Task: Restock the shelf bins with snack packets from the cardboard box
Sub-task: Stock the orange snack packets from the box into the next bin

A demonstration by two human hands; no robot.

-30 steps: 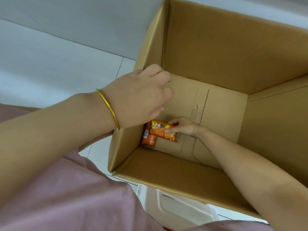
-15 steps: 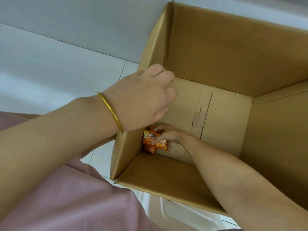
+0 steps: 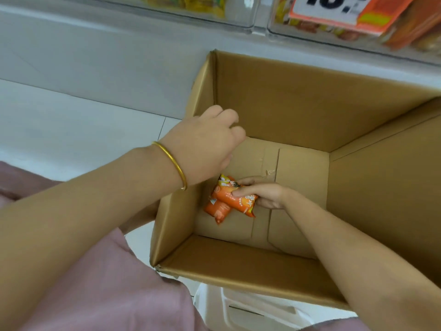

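1. The snack packets, two orange ones as far as can be told, lie at the bottom of the cardboard box, close to its left wall. They seem to be the only packets in it.
2. The upper packet's long axis runs from upper left to lower right in the view. The second sticks out from under it toward the lower left, so the pair is crossed, not stacked square.
3. The right hand meets them from the right, reaching deep into the box. Its thumb presses on top and its fingers curl round the far edge, so it has a closed grip on the upper packet. Whether the lower packet is caught in that grip cannot be told.
4. The left hand, gold bangle at the wrist, is up at the rim, fingers curled over the left wall and steadying the box. It is farther from the packets and holds none.
5. The shelf bins lie above and beyond the box's far wall. In my judgement the coming move is a straight lift up past the rim, then forward, and the loose lower packet could slip free.
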